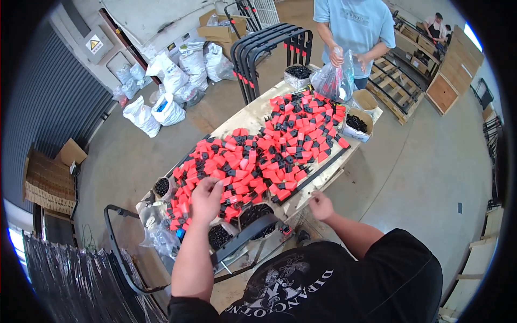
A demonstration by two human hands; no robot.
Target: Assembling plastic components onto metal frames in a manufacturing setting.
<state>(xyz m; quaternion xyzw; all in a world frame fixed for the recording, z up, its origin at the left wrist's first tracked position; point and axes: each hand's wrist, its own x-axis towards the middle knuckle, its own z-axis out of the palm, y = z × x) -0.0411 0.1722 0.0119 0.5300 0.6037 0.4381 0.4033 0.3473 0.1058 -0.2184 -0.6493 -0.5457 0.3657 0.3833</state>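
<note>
A large heap of red-and-black plastic parts (226, 167) covers much of the wooden table (229, 121). My left hand (206, 202) is over the near left side of the heap, its fingers loosely bent and the thumb apart; nothing shows in it. By the table's right edge my right hand (321, 206) is closed, and whatever it pinches is too small to make out. A black tube frame (245, 235) crosses in front of me at the near end. Below the heap, partly hidden by this frame, are containers of small black parts (218, 237).
Across the table, a person in a light blue shirt (355, 27) handles a clear plastic bag (334, 81). Several bent black frames (269, 40) stand beyond the table. White sacks (172, 75) lie at the far left, and boxes of black parts (357, 123) sit at the far right corner.
</note>
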